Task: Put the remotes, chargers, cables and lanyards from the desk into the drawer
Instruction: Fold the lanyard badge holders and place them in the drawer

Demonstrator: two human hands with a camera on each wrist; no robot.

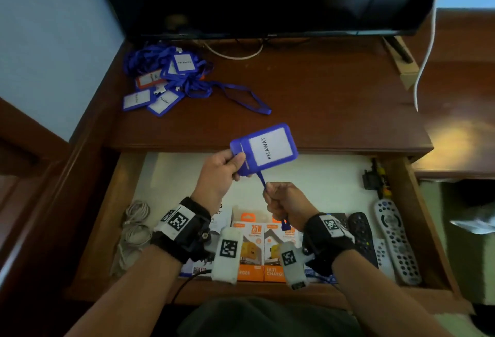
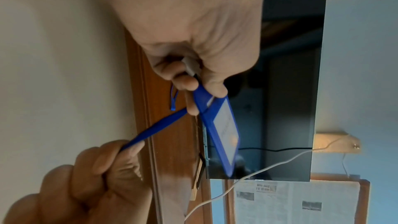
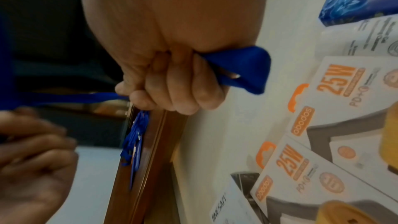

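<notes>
Two hands: both share one lanyard above the open drawer [image 1: 417, 218].
Left hand [image 1: 218, 173]: thumb and fingers pinch the blue badge holder [image 1: 265, 149] by its end, keeping it level.
Right hand [image 1: 288, 202]: fist closed round the gathered strap [image 1: 262, 180], probably bundling it to lie compact.
Remaining: lanyard pile [image 1: 166, 76] on the desk [image 1: 321, 95].
Stowed: remotes [image 1: 396, 240], charger boxes [image 1: 263, 251], cables [image 1: 135, 227].

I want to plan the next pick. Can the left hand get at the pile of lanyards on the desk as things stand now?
Probably not yet: the left hand grips the blue badge holder, whose strap the right hand holds. The lanyard pile lies uncovered on the desk.
</notes>
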